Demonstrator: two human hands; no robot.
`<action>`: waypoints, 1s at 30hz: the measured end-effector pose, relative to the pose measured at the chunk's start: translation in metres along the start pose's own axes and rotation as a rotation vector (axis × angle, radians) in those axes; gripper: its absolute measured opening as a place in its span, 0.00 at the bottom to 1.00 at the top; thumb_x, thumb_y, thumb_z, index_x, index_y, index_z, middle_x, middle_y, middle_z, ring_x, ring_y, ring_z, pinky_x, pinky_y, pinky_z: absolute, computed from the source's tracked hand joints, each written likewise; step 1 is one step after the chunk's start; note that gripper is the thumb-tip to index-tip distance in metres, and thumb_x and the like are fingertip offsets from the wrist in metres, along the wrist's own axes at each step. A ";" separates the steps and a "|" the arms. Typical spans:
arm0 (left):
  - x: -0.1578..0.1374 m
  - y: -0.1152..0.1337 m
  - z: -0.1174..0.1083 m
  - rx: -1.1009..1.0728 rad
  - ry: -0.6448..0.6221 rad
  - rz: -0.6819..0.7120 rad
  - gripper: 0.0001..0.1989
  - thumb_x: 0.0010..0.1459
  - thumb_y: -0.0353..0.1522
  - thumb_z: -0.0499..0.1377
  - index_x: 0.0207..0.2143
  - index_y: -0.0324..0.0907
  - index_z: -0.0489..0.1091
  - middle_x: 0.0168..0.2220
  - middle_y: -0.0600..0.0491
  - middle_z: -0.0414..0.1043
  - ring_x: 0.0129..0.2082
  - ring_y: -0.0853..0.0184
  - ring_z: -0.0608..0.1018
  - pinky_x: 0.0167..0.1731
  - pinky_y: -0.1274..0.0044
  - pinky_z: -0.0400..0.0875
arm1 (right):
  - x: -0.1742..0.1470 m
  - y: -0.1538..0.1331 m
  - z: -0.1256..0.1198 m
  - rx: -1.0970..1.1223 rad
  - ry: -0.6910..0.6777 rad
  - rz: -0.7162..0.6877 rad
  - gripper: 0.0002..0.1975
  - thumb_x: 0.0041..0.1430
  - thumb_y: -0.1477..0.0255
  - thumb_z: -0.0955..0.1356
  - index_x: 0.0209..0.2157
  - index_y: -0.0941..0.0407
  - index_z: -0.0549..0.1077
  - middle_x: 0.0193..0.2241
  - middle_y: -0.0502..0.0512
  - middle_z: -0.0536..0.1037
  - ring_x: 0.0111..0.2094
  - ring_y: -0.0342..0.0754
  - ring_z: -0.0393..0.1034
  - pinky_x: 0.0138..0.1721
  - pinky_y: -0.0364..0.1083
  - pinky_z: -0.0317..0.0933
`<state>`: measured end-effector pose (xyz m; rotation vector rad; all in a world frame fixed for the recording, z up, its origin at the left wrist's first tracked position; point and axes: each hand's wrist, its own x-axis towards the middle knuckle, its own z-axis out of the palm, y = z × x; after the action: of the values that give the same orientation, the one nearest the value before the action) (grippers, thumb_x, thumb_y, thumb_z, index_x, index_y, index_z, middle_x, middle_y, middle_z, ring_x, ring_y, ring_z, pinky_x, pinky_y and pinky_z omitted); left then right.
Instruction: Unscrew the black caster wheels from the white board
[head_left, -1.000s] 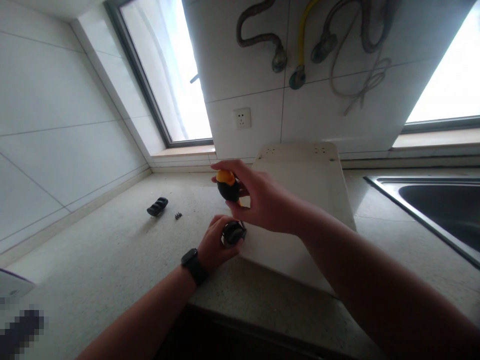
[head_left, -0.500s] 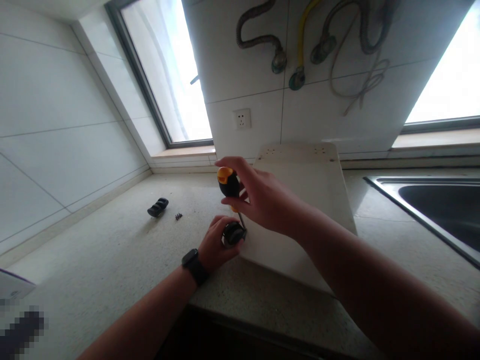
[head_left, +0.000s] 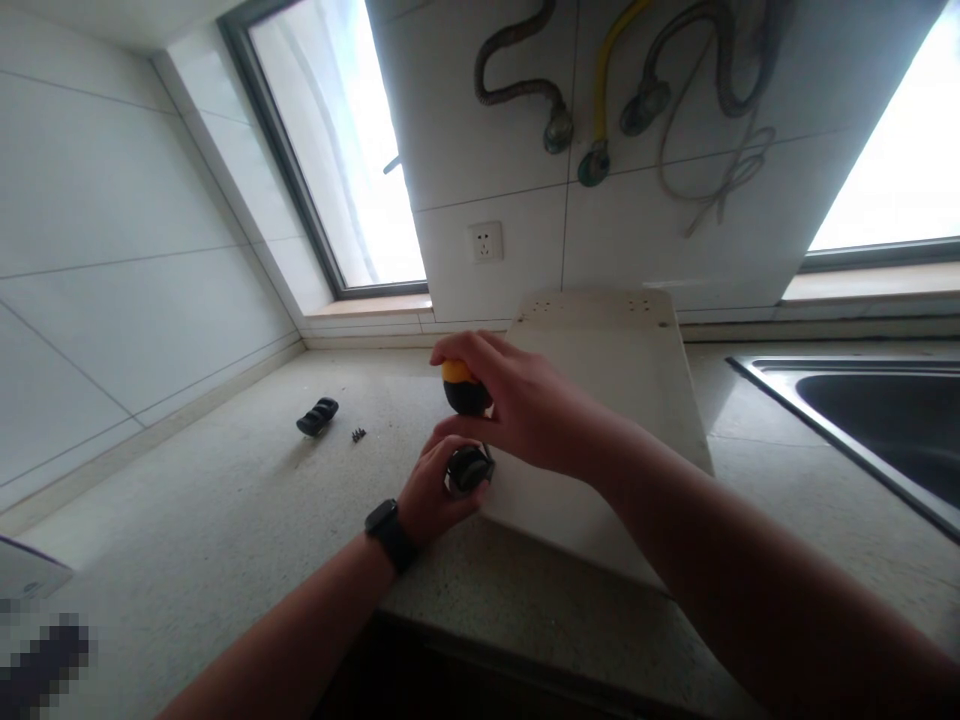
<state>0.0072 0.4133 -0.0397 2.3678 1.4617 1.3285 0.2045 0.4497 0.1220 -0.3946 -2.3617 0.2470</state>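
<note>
My right hand (head_left: 517, 400) is closed around the yellow and black handle of a screwdriver (head_left: 465, 390). Its shaft points down at the edge of a small black plastic part (head_left: 470, 468); the tip itself is hard to make out. With fingers and thumb curled round it, my left hand (head_left: 435, 490) holds that black part against the corner of a white panel (head_left: 607, 390). To the left, a similar black slotted piece (head_left: 318, 416) lies on the counter, and several small dark screws (head_left: 358, 435) sit beside it.
The speckled stone counter (head_left: 247, 520) runs along a tiled wall. A steel sink (head_left: 885, 400) is set in at the right. A wall socket (head_left: 485, 241) and several hoses (head_left: 517, 95) are at the back. A white box corner (head_left: 30, 570) shows at the left edge.
My right hand has shifted slightly down and right with the screwdriver, covering more of its shaft. My left hand and the black part stay nearly in place.
</note>
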 end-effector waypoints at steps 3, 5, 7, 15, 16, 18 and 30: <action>0.000 0.001 -0.001 -0.033 0.000 0.008 0.22 0.52 0.29 0.65 0.50 0.45 0.66 0.45 0.48 0.71 0.47 0.57 0.73 0.48 0.62 0.71 | 0.001 0.004 0.003 0.111 0.035 0.022 0.31 0.58 0.73 0.73 0.59 0.54 0.59 0.47 0.56 0.75 0.37 0.45 0.69 0.37 0.45 0.60; 0.000 -0.001 0.000 -0.044 0.001 0.008 0.22 0.52 0.29 0.65 0.50 0.45 0.66 0.46 0.48 0.71 0.47 0.58 0.73 0.47 0.63 0.71 | 0.001 0.005 0.004 0.146 0.032 0.010 0.31 0.58 0.76 0.70 0.61 0.55 0.57 0.44 0.56 0.75 0.35 0.44 0.69 0.37 0.45 0.60; -0.001 -0.003 0.001 -0.035 0.003 0.015 0.23 0.52 0.29 0.65 0.50 0.45 0.66 0.46 0.47 0.71 0.47 0.57 0.73 0.47 0.62 0.71 | 0.001 0.003 0.005 0.153 0.024 -0.003 0.32 0.57 0.79 0.67 0.61 0.56 0.55 0.43 0.56 0.75 0.35 0.44 0.68 0.36 0.45 0.59; 0.000 -0.003 0.001 -0.031 0.006 0.025 0.22 0.52 0.29 0.66 0.49 0.46 0.66 0.46 0.48 0.72 0.46 0.57 0.73 0.46 0.61 0.71 | -0.001 -0.003 0.004 -0.119 0.065 0.087 0.28 0.61 0.62 0.70 0.56 0.57 0.59 0.51 0.64 0.69 0.38 0.49 0.66 0.34 0.47 0.57; 0.000 -0.002 0.001 -0.036 0.002 0.025 0.22 0.52 0.29 0.65 0.49 0.46 0.66 0.45 0.48 0.71 0.47 0.57 0.72 0.47 0.61 0.71 | 0.000 -0.002 0.004 -0.114 0.066 0.089 0.30 0.59 0.61 0.72 0.56 0.57 0.60 0.51 0.64 0.70 0.39 0.50 0.67 0.35 0.47 0.58; 0.001 0.000 0.000 -0.048 -0.003 0.026 0.22 0.52 0.28 0.65 0.49 0.46 0.65 0.45 0.48 0.71 0.47 0.57 0.72 0.47 0.61 0.71 | 0.001 0.001 0.004 -0.057 0.050 0.096 0.30 0.57 0.65 0.74 0.57 0.55 0.61 0.50 0.61 0.72 0.39 0.49 0.68 0.37 0.47 0.60; -0.001 -0.004 0.002 -0.027 0.018 0.017 0.22 0.51 0.29 0.65 0.49 0.46 0.66 0.45 0.48 0.72 0.46 0.57 0.74 0.46 0.62 0.72 | 0.000 0.000 0.008 0.128 -0.003 0.185 0.23 0.53 0.72 0.67 0.51 0.55 0.57 0.40 0.55 0.74 0.31 0.44 0.64 0.31 0.45 0.54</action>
<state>0.0056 0.4153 -0.0434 2.3633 1.4219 1.3682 0.1993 0.4492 0.1163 -0.5512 -2.2994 0.4834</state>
